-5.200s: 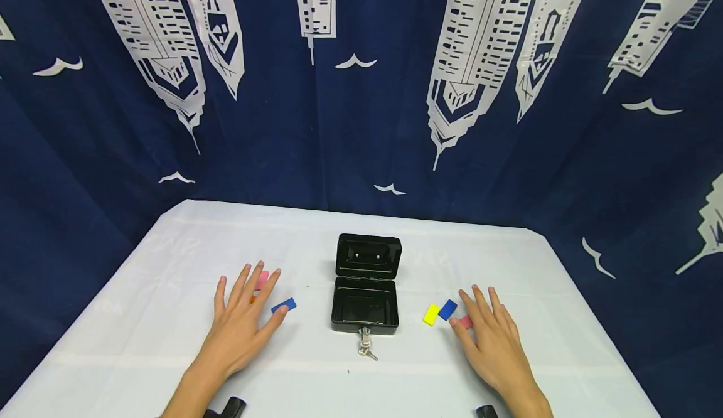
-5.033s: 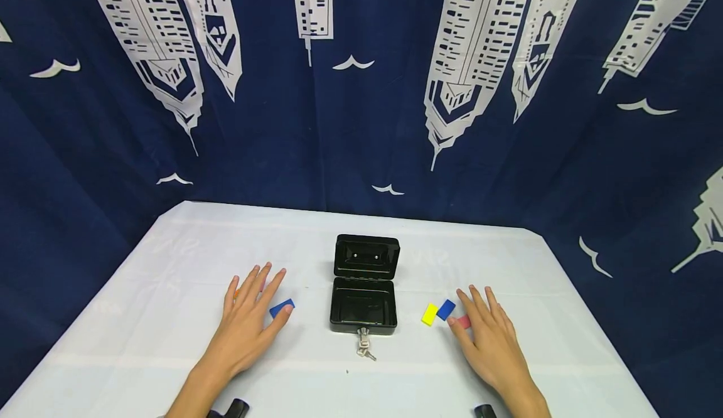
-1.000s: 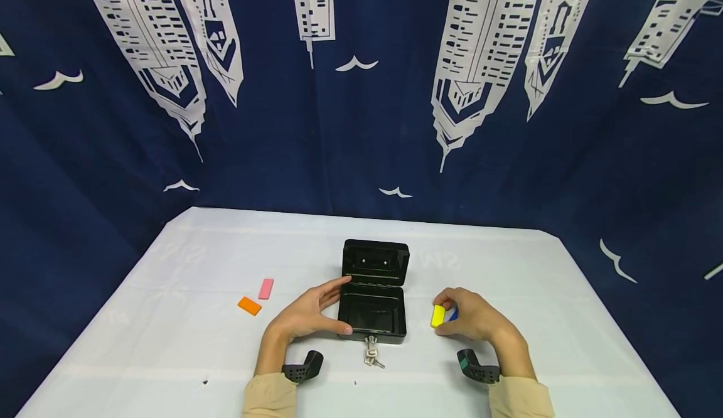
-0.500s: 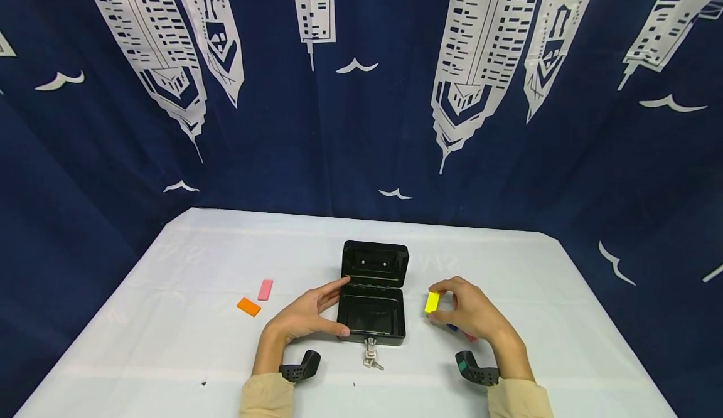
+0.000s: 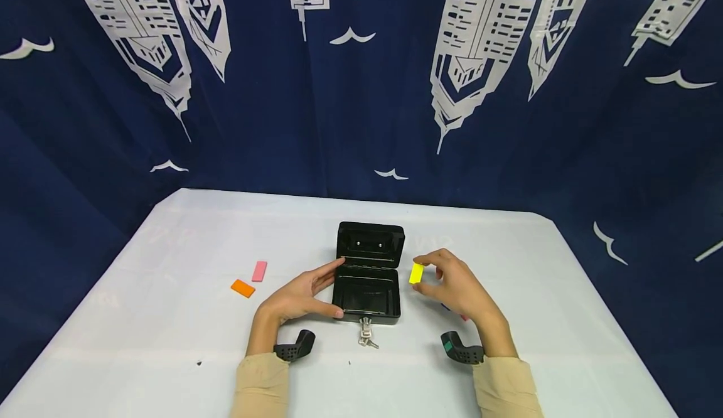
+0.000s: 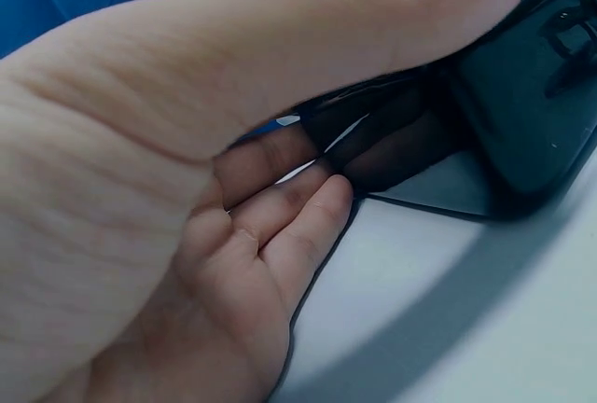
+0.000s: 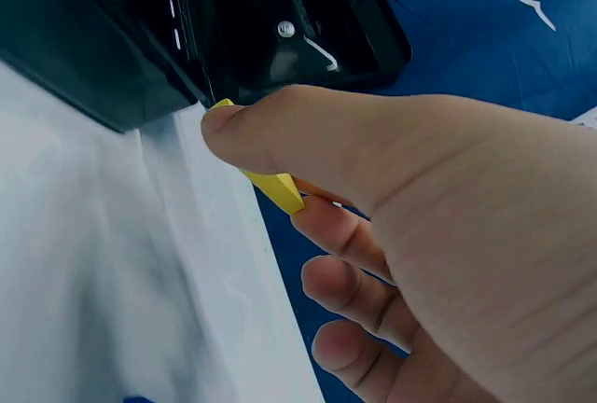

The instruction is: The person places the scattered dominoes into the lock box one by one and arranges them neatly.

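A small black metal cash box (image 5: pixel 369 322) stands on the white table with its lid (image 5: pixel 370 242) raised, a lock and keys (image 5: pixel 366 333) hanging at its front. My left hand (image 5: pixel 299 295) rests against the box's left side, thumb at the front corner and index fingertip near the hinge. In the left wrist view the fingers (image 6: pixel 308 221) lie along the black wall. My right hand (image 5: pixel 454 283) pinches a yellow rectangular block (image 5: pixel 416 273) between thumb and index finger, just right of the box. The right wrist view shows the yellow block (image 7: pixel 278 188) partly covered by the thumb.
Left of the box lie a pink block (image 5: pixel 259 271) and an orange block (image 5: pixel 243 289). A blue block (image 5: pixel 445 307) and another pink block (image 5: pixel 464 317) are mostly hidden beneath the right hand. A dark blue printed curtain (image 5: pixel 316 129) hangs behind the table.
Both hands were spread over the blocks at first. The left has come to the box's side. The right has pinched the yellow block, lifted it and brought it left towards the box.
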The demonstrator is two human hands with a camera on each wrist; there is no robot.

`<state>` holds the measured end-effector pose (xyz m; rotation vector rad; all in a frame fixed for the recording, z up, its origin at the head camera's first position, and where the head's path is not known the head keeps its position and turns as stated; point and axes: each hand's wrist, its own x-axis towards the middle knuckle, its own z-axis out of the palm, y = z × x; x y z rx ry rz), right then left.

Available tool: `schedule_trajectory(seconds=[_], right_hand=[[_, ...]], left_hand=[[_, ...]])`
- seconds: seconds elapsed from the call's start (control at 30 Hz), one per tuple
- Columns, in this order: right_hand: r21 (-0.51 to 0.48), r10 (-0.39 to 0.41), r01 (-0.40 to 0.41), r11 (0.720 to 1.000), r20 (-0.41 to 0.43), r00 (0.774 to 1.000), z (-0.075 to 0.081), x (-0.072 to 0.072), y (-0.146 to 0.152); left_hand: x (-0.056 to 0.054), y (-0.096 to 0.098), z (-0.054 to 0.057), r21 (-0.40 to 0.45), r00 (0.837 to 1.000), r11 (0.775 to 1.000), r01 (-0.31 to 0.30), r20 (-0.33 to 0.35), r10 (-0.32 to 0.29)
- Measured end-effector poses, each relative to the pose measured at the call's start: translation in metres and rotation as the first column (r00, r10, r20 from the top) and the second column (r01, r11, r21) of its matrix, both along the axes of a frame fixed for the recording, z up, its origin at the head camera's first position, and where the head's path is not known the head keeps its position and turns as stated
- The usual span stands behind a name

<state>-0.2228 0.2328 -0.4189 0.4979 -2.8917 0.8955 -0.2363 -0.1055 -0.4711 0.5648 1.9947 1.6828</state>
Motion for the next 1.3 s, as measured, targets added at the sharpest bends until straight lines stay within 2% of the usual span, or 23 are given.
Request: schedule_trajectory(seconds=[0.13, 0.27, 0.67, 0.93, 1.07, 1.3], right_hand=[[-0.014, 0.012, -0.013, 1.0, -0.026, 1.0, 0.009, -0.009, -0.011], [-0.019, 0.03, -0.03, 0.999, -0.037, 0.999, 0.011, -0.012, -0.02], [-0.025, 0.056, -0.058, 0.998, -0.07, 0.996, 0.006, -0.001, -0.039], [-0.041, 0.085, -0.09, 0.995, -0.114, 0.99, 0.003, 0.002, -0.045], [-0.047, 0.118, -0.124, 0.991, -0.111, 0.987, -0.003, 0.003, -0.052], [-0.082, 0.131, -0.14, 0.987, -0.102, 0.986, -0.01, 0.007, -0.065]], left_hand=[[-0.008, -0.004, 0.01, -0.001, 1.0, 1.0, -0.014, -0.02, 0.014], [-0.01, -0.006, 0.013, -0.008, 1.0, 1.0, -0.013, -0.028, 0.013], [-0.001, -0.009, 0.004, 0.032, 1.0, 0.999, 0.023, 0.004, -0.023], [-0.004, 0.0, 0.003, 0.026, 1.0, 1.0, 0.006, -0.007, -0.006], [-0.003, 0.0, 0.002, 0.026, 1.0, 1.0, -0.003, 0.008, 0.003], [-0.002, -0.001, 0.0, 0.02, 1.0, 1.0, 0.002, 0.007, -0.002]])
